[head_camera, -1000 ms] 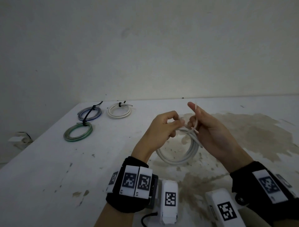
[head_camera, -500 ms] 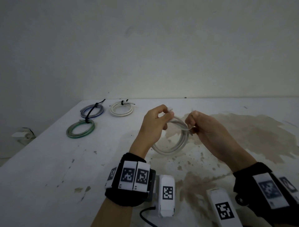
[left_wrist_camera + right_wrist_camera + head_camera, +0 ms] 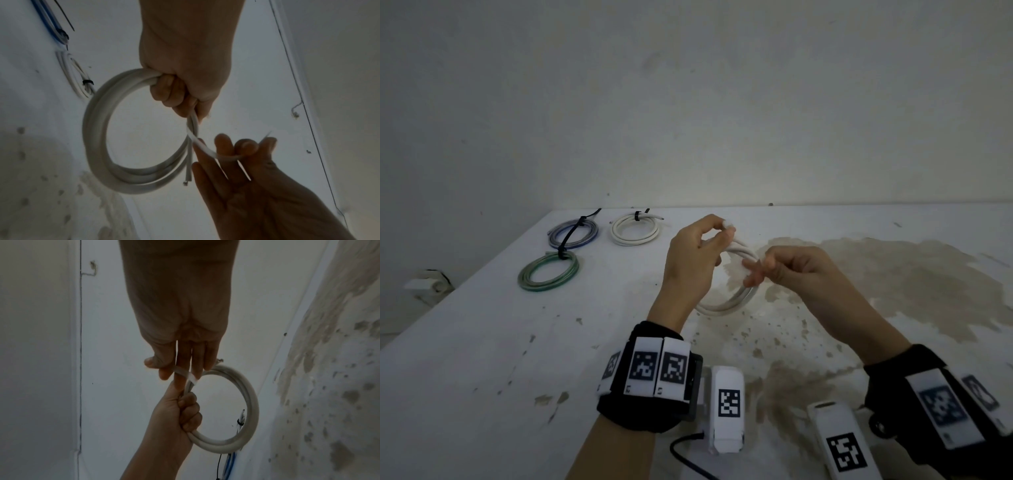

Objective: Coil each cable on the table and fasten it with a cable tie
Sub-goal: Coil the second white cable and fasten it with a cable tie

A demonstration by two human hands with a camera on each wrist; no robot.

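The left hand (image 3: 697,253) grips the white coil (image 3: 98,129), lifted off the bench (image 3: 482,342) between both hands. The right hand (image 3: 787,270) now pinches the white cable tie (image 3: 207,150) drawn across the bundle; a second ago it was held higher beside the left. The tie looks wrapped but not yet cinched. Three tied coils (image 3: 635,229) lie well left of the hands.

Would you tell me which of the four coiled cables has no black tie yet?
The white coil gripped by the left hand; the three on the table have black ties.
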